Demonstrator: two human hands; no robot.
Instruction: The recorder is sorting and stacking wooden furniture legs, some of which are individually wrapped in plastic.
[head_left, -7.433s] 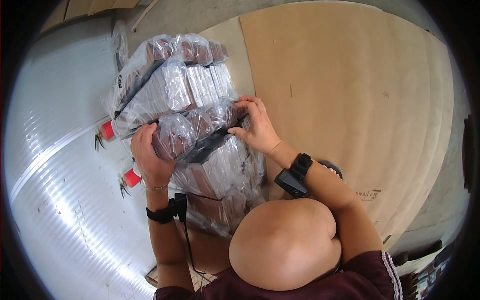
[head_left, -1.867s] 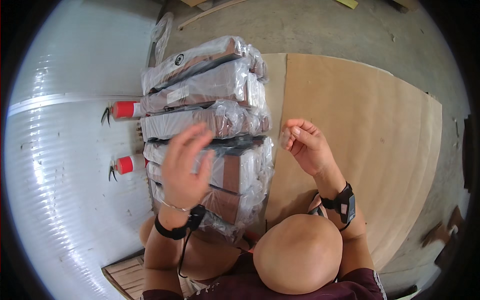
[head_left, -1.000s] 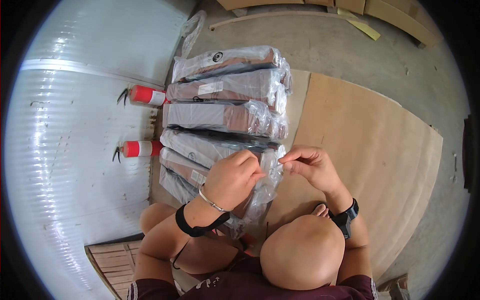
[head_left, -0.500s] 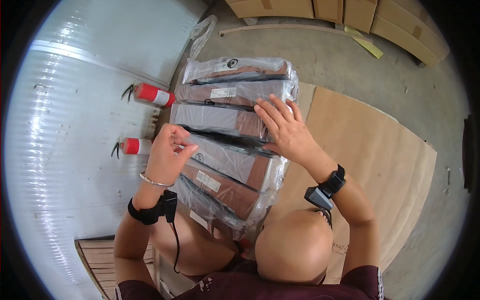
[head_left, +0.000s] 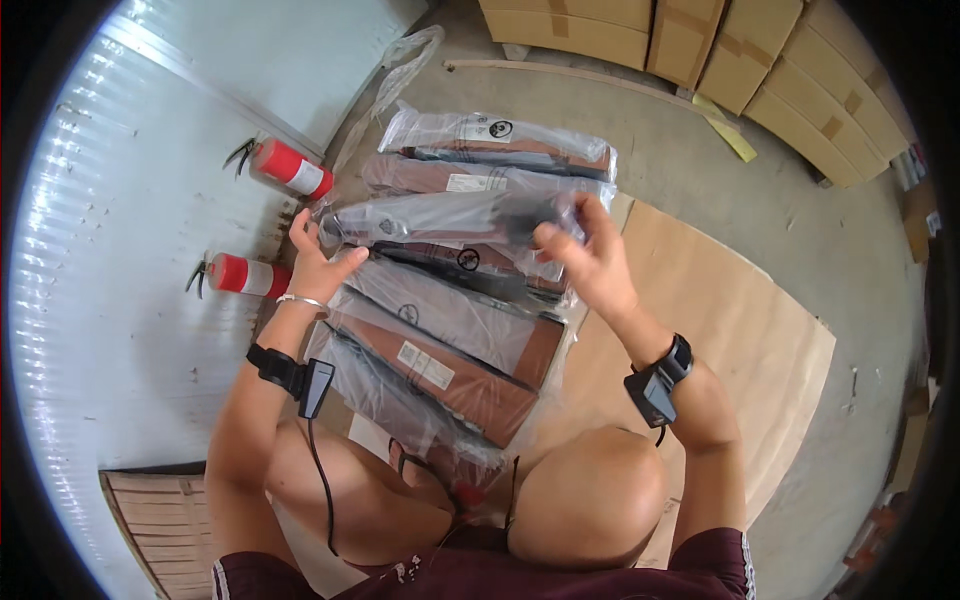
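Fire extinguisher, red, lying against the corrugated wall [head_left: 130, 300]; a second red extinguisher [head_left: 292, 168] just beyond it. My left hand [head_left: 325, 262]: thumb and fingers spaced about the left end of one wrapped package; whether they grip, I cannot tell. The wrapped package [head_left: 430, 218]: long, in clear plastic, lying crosswise between my hands, amid a row of similar packages [head_left: 425, 365], some nearer me, some farther. My right hand [head_left: 590, 245]: curled, closed upon its right end. Brown sheet [head_left: 720, 300], flat on the floor; cardboard cartons [head_left: 750, 50], upper right.
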